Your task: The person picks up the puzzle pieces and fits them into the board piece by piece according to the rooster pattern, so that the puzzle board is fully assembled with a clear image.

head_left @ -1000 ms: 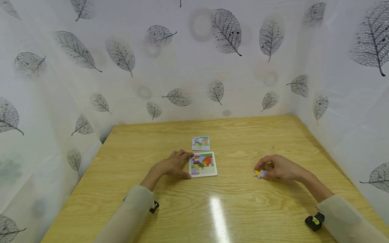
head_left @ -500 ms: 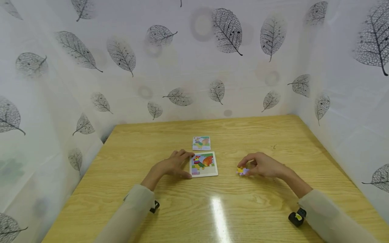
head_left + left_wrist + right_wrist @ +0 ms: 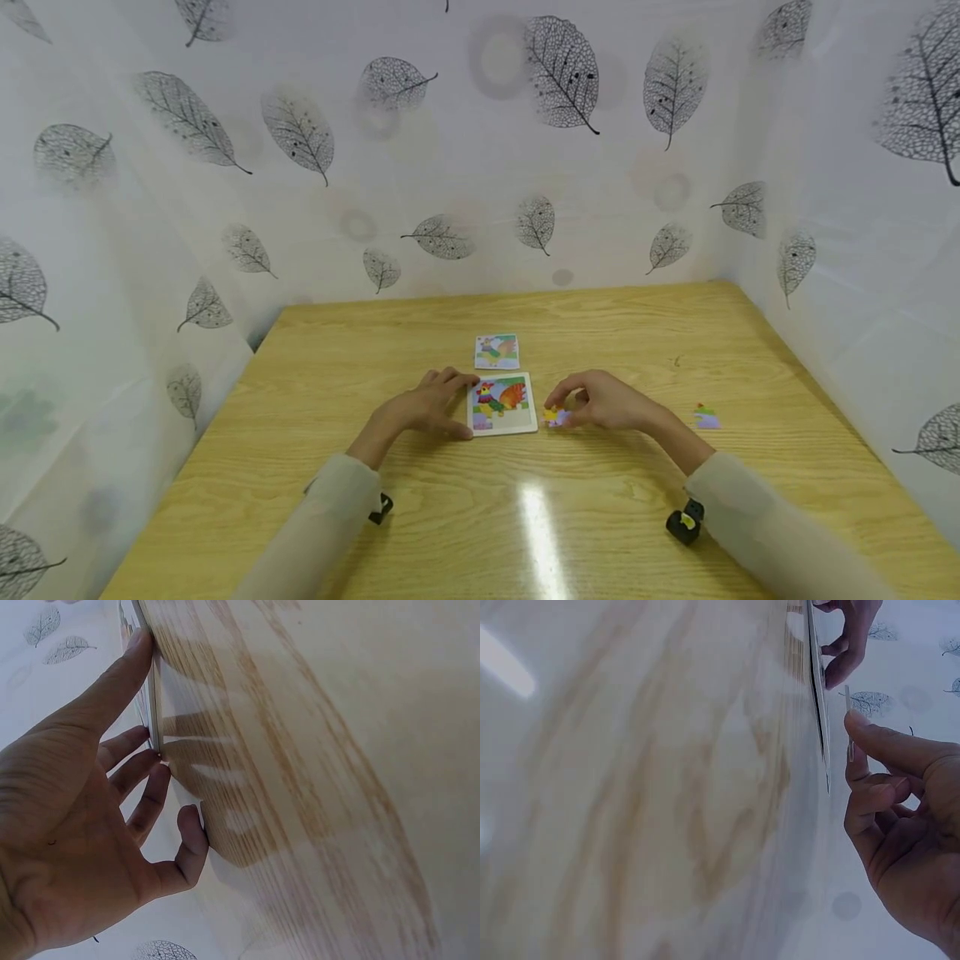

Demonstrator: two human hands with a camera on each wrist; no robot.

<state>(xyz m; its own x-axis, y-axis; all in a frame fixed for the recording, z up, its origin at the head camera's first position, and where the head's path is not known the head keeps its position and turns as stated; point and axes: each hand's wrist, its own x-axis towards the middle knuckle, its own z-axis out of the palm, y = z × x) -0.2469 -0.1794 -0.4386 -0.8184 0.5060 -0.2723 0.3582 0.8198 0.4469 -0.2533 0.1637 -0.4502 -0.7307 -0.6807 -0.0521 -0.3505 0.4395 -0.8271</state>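
Observation:
A puzzle tray (image 3: 505, 427) with a partly filled rooster picture lies on the table; its lower right part shows bare board. My left hand (image 3: 423, 410) rests at the tray's left side, thumb and forefinger spread to touch near its two left corners. In the left wrist view the thumb (image 3: 124, 671) lies against the tray's edge. Just right of the tray, my right hand (image 3: 611, 402) pinches a yellow and lilac puzzle piece (image 3: 553, 416) between thumb and fingers. The right wrist view shows that puzzle piece (image 3: 850, 724) edge-on, apart from the tray.
A small card (image 3: 497, 352) with a pale rooster picture lies behind the tray. Another puzzle piece (image 3: 707, 417), green and lilac, lies on the wooden table (image 3: 622, 517) to the right. Leaf-printed white sheets (image 3: 450, 167) enclose the table's back and sides.
My right hand has moved left with its puzzle piece, up to near the tray. The green and lilac piece has come into sight behind it. My left hand has stayed put.

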